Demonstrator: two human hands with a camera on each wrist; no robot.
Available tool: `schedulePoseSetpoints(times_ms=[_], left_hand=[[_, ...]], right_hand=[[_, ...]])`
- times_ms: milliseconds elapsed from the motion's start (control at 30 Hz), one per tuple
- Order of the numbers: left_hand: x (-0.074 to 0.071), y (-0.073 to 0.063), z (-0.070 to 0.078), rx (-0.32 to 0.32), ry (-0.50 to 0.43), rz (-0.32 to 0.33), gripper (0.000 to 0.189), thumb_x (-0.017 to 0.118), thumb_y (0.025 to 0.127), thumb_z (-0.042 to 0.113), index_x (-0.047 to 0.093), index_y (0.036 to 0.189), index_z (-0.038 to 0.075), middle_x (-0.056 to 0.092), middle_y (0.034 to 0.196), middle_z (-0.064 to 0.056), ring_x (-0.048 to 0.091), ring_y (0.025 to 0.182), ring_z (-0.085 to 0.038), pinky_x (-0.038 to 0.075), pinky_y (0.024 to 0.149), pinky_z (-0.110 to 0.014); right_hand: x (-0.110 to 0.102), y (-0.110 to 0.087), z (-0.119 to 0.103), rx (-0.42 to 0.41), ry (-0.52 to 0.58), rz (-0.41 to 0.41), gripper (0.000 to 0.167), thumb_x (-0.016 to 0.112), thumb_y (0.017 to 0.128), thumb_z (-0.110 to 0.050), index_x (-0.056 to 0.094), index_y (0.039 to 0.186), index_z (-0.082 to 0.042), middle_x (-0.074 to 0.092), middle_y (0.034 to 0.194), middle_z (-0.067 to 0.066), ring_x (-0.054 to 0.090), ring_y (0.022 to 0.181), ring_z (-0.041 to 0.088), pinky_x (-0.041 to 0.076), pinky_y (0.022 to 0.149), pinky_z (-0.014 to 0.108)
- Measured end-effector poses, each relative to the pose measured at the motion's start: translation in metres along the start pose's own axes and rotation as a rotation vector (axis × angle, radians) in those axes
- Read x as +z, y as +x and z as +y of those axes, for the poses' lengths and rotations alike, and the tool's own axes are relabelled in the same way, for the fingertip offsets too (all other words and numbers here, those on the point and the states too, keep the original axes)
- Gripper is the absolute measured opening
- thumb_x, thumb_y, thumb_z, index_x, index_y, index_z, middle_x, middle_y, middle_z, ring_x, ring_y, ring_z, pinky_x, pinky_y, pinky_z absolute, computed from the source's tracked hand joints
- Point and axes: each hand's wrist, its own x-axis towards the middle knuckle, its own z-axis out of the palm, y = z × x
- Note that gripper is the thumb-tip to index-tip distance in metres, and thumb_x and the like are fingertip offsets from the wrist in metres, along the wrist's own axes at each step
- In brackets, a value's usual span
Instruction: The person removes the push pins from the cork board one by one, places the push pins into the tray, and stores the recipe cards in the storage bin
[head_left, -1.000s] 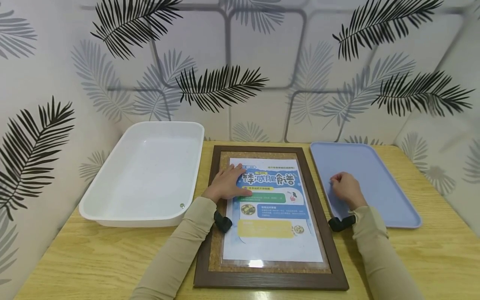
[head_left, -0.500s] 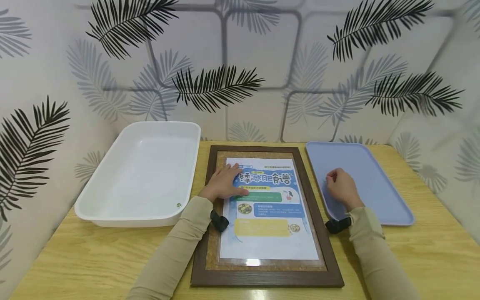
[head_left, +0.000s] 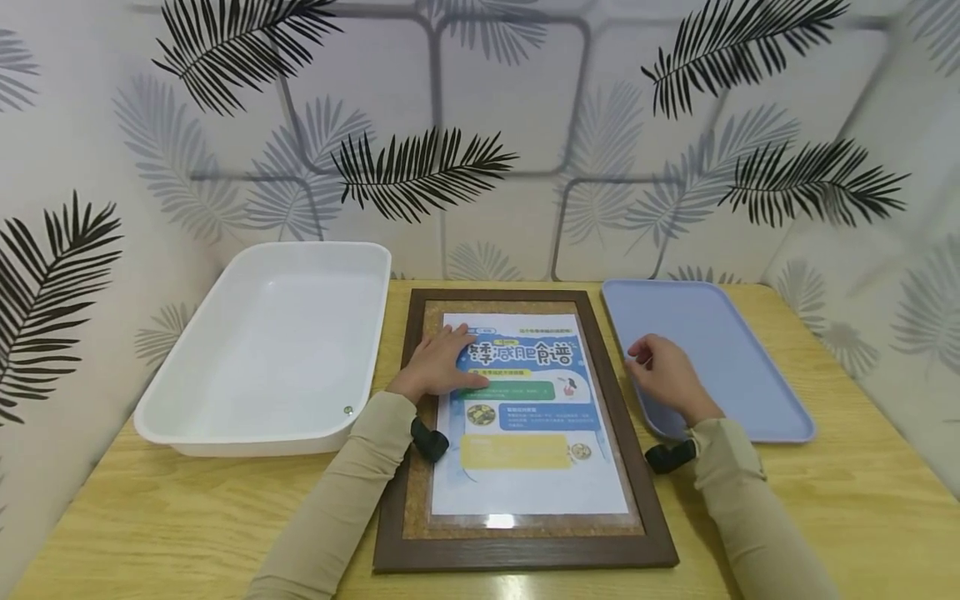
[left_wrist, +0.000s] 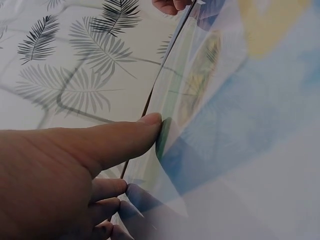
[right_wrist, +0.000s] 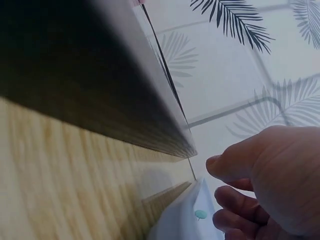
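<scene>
A brown-framed cork board [head_left: 525,553] lies on the table, with a printed recipe poster [head_left: 528,492] on it under shiny clear plastic. My left hand [head_left: 435,367] rests with spread fingers on the poster's upper left side; the left wrist view shows the thumb touching the sheet. Between the board and the blue tray [head_left: 735,358], my right hand [head_left: 666,375] hovers over the tray's left edge. Its fingers curl loosely, and in the right wrist view the thumb stands apart from them. A green-headed pushpin [right_wrist: 200,214] shows against the tray, just off the fingertips.
A deep white tray [head_left: 262,350] stands left of the board, with a small green spot [head_left: 348,410] near its front corner. All of it sits on a wooden table [head_left: 225,517] against a leaf-patterned wall [head_left: 525,100]. The board's frame rises above the tabletop in the right wrist view.
My right hand has shifted left, from over the tray toward the board's right edge, and its pinch looks looser. The left hand stays put on the poster. The whole head view has drifted slightly.
</scene>
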Motion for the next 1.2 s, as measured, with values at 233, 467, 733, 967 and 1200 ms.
schedulePoseSetpoints(times_ms=[233, 467, 733, 967, 1200], left_hand=[[0.0, 0.0, 0.0, 0.003, -0.041, 0.029, 0.08, 0.069, 0.085, 0.042, 0.036, 0.148, 0.005, 0.02, 0.161, -0.011, 0.012, 0.149, -0.032, 0.008, 0.119, -0.055], [-0.001, -0.001, 0.002, -0.005, -0.13, 0.085, 0.074, 0.062, 0.092, 0.039, 0.033, 0.149, 0.002, 0.018, 0.161, -0.012, 0.014, 0.149, -0.031, 0.009, 0.119, -0.055], [-0.003, -0.007, 0.007, -0.009, -0.202, 0.115, 0.069, 0.057, 0.095, 0.037, 0.031, 0.15, 0.003, 0.019, 0.161, -0.012, 0.017, 0.148, -0.031, 0.01, 0.118, -0.057], [-0.002, -0.022, 0.01, 0.022, -0.175, 0.094, 0.069, 0.058, 0.095, 0.036, 0.031, 0.15, 0.002, 0.018, 0.161, -0.013, 0.017, 0.148, -0.032, 0.011, 0.117, -0.059], [-0.007, -0.044, 0.021, 0.085, -0.074, 0.165, 0.071, 0.059, 0.094, 0.035, 0.03, 0.15, 0.003, 0.02, 0.16, -0.014, 0.018, 0.147, -0.036, 0.014, 0.115, -0.061]], right_hand=[[-0.001, -0.004, -0.011, -0.042, 0.008, -0.027, 0.013, 0.065, 0.085, -0.001, 0.059, 0.094, 0.007, 0.062, 0.09, 0.022, 0.061, 0.082, 0.034, 0.051, 0.077, 0.048], [-0.002, -0.01, -0.023, -0.093, 0.009, -0.044, 0.016, 0.068, 0.083, 0.001, 0.058, 0.094, 0.007, 0.061, 0.089, 0.02, 0.06, 0.084, 0.033, 0.05, 0.076, 0.045], [-0.005, -0.014, -0.035, -0.142, 0.0, -0.065, 0.015, 0.064, 0.086, 0.0, 0.059, 0.097, 0.007, 0.062, 0.093, 0.021, 0.06, 0.085, 0.035, 0.049, 0.076, 0.048], [-0.003, -0.019, -0.039, -0.141, -0.004, -0.147, 0.027, 0.061, 0.091, -0.005, 0.058, 0.113, 0.01, 0.062, 0.11, 0.026, 0.059, 0.1, 0.041, 0.05, 0.083, 0.052], [-0.008, -0.024, -0.04, -0.166, -0.036, -0.148, 0.034, 0.059, 0.093, -0.006, 0.055, 0.122, 0.012, 0.058, 0.119, 0.03, 0.056, 0.108, 0.045, 0.044, 0.092, 0.056]])
